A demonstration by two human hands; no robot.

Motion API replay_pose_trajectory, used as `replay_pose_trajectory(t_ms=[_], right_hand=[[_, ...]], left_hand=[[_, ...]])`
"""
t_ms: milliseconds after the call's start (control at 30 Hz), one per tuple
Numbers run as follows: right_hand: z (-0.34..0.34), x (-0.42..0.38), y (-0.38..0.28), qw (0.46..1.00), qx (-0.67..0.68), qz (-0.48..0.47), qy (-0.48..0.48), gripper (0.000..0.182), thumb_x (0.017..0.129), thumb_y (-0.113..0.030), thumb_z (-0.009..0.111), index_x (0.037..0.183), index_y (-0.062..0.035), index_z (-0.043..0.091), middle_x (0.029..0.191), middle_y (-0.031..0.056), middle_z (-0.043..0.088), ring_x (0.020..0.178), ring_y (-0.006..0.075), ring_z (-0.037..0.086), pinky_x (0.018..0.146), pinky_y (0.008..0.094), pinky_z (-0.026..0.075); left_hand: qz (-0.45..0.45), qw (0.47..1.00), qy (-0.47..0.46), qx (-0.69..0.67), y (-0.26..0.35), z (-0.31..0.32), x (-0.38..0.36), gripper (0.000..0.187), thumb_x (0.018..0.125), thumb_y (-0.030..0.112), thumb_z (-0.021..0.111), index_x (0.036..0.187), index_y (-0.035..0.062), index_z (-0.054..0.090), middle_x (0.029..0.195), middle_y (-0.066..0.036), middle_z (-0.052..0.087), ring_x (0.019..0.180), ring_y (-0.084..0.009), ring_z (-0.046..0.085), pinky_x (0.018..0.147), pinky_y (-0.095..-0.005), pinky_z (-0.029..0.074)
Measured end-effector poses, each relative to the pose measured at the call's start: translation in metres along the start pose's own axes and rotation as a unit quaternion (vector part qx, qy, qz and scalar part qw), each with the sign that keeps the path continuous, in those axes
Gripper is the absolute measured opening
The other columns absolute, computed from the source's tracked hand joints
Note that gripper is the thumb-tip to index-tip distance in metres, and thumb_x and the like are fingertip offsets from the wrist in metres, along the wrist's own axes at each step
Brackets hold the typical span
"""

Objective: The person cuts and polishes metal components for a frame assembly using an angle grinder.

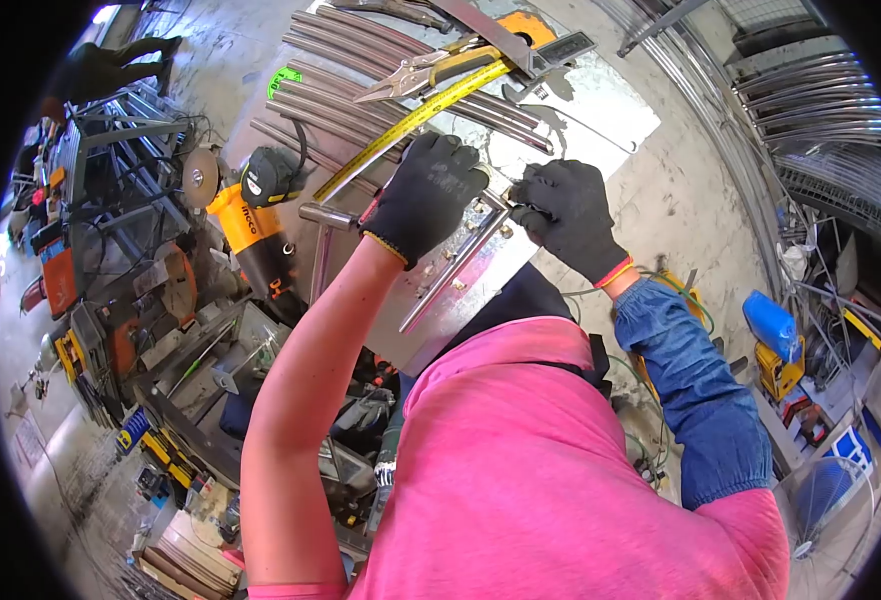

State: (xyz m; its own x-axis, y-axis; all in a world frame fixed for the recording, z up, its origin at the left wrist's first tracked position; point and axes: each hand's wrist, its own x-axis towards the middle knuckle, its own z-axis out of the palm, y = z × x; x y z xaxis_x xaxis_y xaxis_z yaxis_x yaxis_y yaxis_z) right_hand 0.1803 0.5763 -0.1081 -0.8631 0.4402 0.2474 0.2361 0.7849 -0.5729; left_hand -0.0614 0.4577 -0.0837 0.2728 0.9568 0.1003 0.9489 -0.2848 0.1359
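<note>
At the far left of the scene, workshop clutter filled the floor; nearer the centre stood an orange and black angle grinder point(251, 235), with a black tape measure case point(266, 175) just above it. From that case a yellow tape point(411, 118) ran up and to the right, across a row of steel tubes point(361, 85) and under a pair of snips point(416, 72).

The left hand point(426, 195), in a black glove, lay curled and pressed down on the upper end of a flat steel bar point(456, 270), fingers closed over it rather than spread. A short round stub point(326, 215) stuck out just left of that hand. The bar rested on a steel sheet point(471, 300) directly in front of the person, its long axis slanting from near-left to far-right, the lower end pointing toward the pink shirt and the upper end running up between the two hands.

The right hand point(566, 210), also gloved, sat just right of the bar's upper end, fingertips pinched together on something small at the bar's tip; what it was could not be made out. Both hands met at that far end, the left one covering more of the bar. Farther right, a blue object point(771, 325) and a yellow tool point(779, 370) lay well apart on the floor.
</note>
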Motion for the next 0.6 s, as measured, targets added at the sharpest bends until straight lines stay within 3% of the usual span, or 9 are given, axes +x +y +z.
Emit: replay_pose_trajectory(t_ms=[133, 367, 433, 600], right_hand=[[0.003, 0.003, 0.001, 0.999, 0.002, -0.019, 0.034, 0.034, 0.076, -0.027, 0.094, 0.106, -0.0140, 0.085, 0.106, 0.0091, 0.079, 0.094, 0.0335, 0.074, 0.082, 0.0465, 0.057], [0.001, 0.009, 0.009, 1.000, 0.019, -0.006, -0.020, 0.039, 0.073, -0.027, 0.096, 0.107, -0.0123, 0.085, 0.111, 0.0110, 0.080, 0.098, 0.0336, 0.075, 0.085, 0.0474, 0.058], [-0.001, 0.010, 0.008, 0.999, 0.018, 0.000, -0.029, 0.041, 0.072, -0.026, 0.096, 0.109, -0.0123, 0.085, 0.114, 0.0109, 0.081, 0.100, 0.0336, 0.075, 0.086, 0.0475, 0.058], [-0.005, 0.017, 0.005, 0.997, -0.011, 0.009, -0.070, 0.043, 0.072, -0.027, 0.094, 0.112, -0.0135, 0.084, 0.115, 0.0079, 0.080, 0.099, 0.0330, 0.074, 0.086, 0.0478, 0.057]], left_hand=[[0.004, 1.000, 0.016, -0.018, 0.000, 0.001, -0.001, 0.012, 0.091, 0.014, 0.068, 0.101, 0.0131, 0.073, 0.119, -0.011, 0.073, 0.118, -0.0331, 0.067, 0.110, -0.0532, 0.051], [0.050, 0.998, 0.026, -0.025, -0.008, 0.001, 0.002, 0.013, 0.091, 0.019, 0.068, 0.102, 0.0144, 0.074, 0.118, -0.010, 0.072, 0.118, -0.0315, 0.065, 0.108, -0.0501, 0.051], [0.046, 0.999, -0.008, -0.021, -0.008, 0.002, 0.003, 0.016, 0.092, 0.021, 0.068, 0.105, 0.0152, 0.075, 0.116, -0.008, 0.072, 0.117, -0.0298, 0.065, 0.106, -0.0488, 0.052], [0.072, 0.997, -0.017, -0.035, -0.015, 0.005, 0.007, 0.019, 0.092, 0.022, 0.067, 0.108, 0.0154, 0.075, 0.114, -0.007, 0.071, 0.116, -0.0283, 0.066, 0.104, -0.0475, 0.052]])
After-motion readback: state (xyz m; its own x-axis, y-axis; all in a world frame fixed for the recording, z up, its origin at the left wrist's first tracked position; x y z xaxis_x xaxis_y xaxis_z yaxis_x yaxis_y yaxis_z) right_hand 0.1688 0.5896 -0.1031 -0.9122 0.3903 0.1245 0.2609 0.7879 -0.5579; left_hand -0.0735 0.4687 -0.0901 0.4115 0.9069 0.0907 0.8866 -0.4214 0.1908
